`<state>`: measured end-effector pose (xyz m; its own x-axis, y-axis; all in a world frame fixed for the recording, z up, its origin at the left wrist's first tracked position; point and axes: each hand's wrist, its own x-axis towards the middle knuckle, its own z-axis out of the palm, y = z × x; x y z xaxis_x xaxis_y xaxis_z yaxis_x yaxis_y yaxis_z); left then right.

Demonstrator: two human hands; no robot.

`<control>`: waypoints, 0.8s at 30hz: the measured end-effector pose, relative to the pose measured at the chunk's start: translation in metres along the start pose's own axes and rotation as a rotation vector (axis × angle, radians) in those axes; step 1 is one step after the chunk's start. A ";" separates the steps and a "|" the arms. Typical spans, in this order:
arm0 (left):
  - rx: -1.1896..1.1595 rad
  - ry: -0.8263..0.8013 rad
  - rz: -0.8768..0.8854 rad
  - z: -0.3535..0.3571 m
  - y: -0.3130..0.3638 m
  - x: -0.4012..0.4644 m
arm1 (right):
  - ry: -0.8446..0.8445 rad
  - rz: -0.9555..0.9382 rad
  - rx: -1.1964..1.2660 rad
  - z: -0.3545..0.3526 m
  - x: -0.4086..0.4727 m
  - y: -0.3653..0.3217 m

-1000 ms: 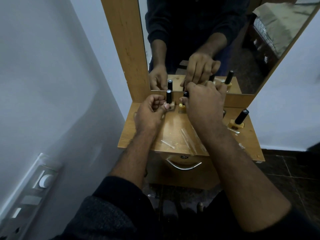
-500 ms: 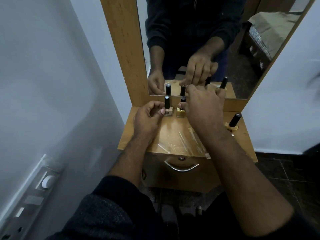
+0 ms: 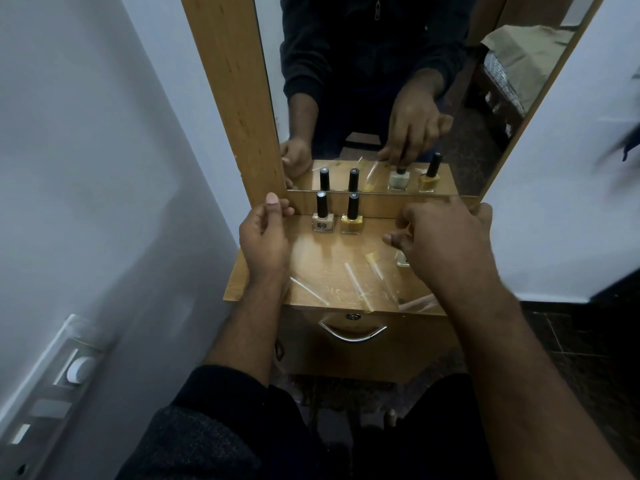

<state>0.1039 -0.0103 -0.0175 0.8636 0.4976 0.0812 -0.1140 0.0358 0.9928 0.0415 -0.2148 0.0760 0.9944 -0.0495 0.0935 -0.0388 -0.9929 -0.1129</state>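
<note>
Two nail polish bottles with black caps stand side by side at the back of the wooden dresser top [image 3: 332, 258]: a beige bottle [image 3: 322, 221] and a gold bottle [image 3: 352, 221]. My left hand [image 3: 266, 237] hovers left of them, fingers loosely curled, holding nothing. My right hand [image 3: 443, 244] is over a pale bottle [image 3: 401, 260], of which only the base shows. In the mirror [image 3: 381, 98], its fingers pinch that bottle's black cap. The mirror also shows another gold bottle to the right, hidden behind my right hand.
Several clear plastic wrappers [image 3: 356, 280] lie on the front half of the dresser top. A drawer with a metal handle [image 3: 351, 333] is below. A white wall stands close on the left, with a switch panel [image 3: 69, 368].
My right hand left the gold bottle at the back and moved right onto the pale bottle. My left hand let go of the beige bottle and drew back to the left.
</note>
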 end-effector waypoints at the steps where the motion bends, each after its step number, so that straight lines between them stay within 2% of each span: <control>1: -0.018 0.023 -0.009 0.000 0.001 -0.001 | -0.026 -0.008 -0.041 0.001 0.000 0.000; 5: -0.103 0.097 -0.044 -0.003 0.006 -0.002 | -0.057 -0.038 -0.077 0.005 0.002 0.005; 8: -0.085 0.042 -0.040 -0.004 0.008 -0.003 | -0.056 -0.064 -0.018 0.009 0.008 0.005; 13: -0.048 -0.019 -0.049 -0.005 0.010 -0.004 | 0.087 -0.153 0.073 0.010 0.029 -0.001; 19: -0.018 -0.018 -0.034 -0.003 0.010 -0.004 | 0.079 -0.223 0.153 0.012 0.050 -0.006; 24: 0.131 -0.160 0.054 0.000 0.004 -0.005 | 0.048 -0.201 0.170 0.018 0.057 -0.006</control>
<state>0.0992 -0.0121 -0.0139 0.9263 0.3510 0.1368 -0.1061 -0.1055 0.9887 0.1000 -0.2100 0.0645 0.9745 0.1383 0.1768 0.1806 -0.9508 -0.2517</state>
